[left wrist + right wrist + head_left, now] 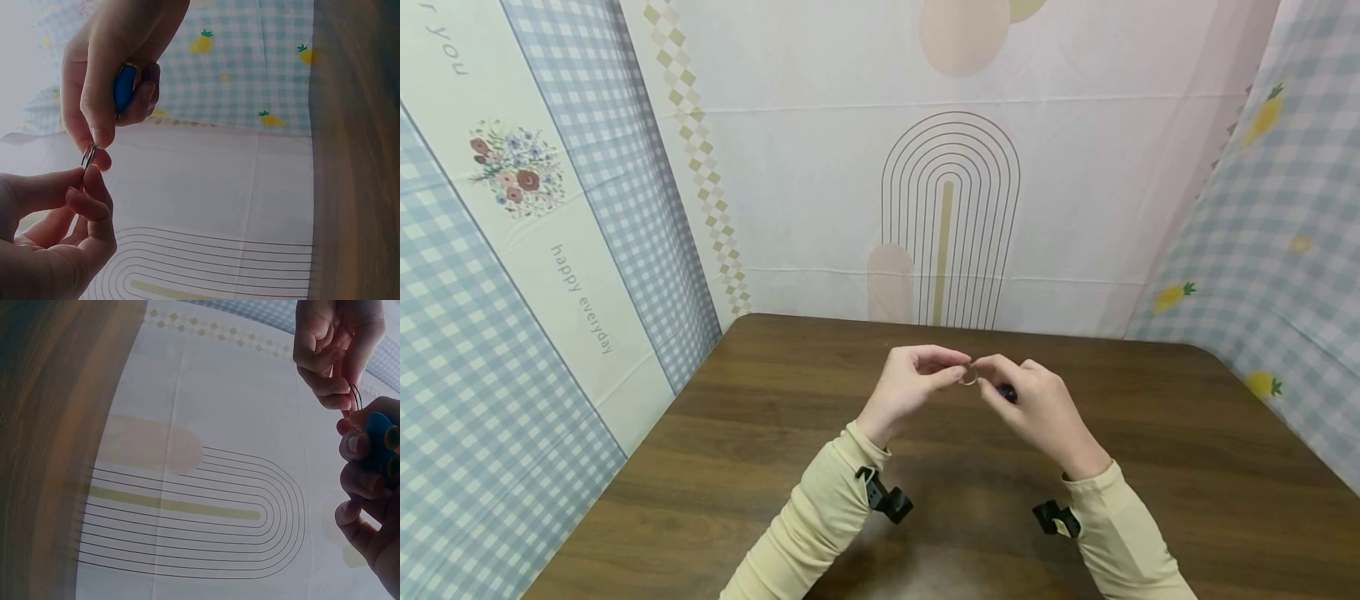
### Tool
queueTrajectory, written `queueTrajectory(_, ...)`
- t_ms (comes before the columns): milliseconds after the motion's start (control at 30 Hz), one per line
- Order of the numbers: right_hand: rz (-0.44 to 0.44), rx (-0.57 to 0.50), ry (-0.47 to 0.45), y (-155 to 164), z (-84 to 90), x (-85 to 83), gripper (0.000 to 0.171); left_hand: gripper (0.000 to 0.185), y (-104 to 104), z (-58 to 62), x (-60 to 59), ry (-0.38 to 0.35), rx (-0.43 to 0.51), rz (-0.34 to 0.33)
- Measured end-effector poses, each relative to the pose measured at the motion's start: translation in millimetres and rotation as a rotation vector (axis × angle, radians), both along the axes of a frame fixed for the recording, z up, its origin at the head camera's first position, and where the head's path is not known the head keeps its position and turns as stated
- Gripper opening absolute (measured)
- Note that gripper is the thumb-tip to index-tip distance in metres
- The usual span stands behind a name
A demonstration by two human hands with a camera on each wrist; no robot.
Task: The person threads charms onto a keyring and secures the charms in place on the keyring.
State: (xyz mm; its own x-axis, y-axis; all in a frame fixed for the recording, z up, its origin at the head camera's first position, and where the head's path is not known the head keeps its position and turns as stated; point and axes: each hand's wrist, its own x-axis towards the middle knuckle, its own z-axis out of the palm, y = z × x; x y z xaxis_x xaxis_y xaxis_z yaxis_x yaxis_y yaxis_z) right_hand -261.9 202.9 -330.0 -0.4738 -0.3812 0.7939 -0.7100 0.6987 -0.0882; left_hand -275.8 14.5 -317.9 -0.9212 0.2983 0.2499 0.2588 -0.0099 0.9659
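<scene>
Both hands meet above the table, with a thin metal key ring (89,156) between their fingertips. My left hand (906,387) pinches one side of the ring between thumb and fingers. From the opposite side, my right hand (1041,408) pinches it with thumb and index finger. Tucked into the right hand's curled fingers is a small blue piece (124,89), which shows round orange-rimmed spots in the right wrist view. In the head view it looks dark, and the fingers hide most of it. Whether it is joined to the ring I cannot tell.
Below the hands spreads a brown wooden table (760,417) with rounded far corners. Behind it hangs a pale cloth (805,192) printed with arches. Checked cloths stand at the left and right sides. Each sleeved forearm carries a black wrist camera mount (887,497).
</scene>
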Motion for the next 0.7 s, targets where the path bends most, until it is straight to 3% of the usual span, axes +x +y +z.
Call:
queueTrajectory(267, 0.002, -0.009, 0.038, -3, -1.1, 3.3, 0.020, 0.022, -3, -0.2, 3.2, -0.008, 0.015, -0.048)
queueTrajectory(500, -0.026, -0.012, -0.015, -6, 0.7, 9.1, 0.029, 0.027, -4, 1.2, 6.1, -0.033, 0.045, -0.031)
queueTrajectory(700, -0.027, -0.005, -0.014, -8, 0.9, 13.0, 0.027, 0.023, -7, -0.9, 5.5, -0.027, 0.023, -0.034)
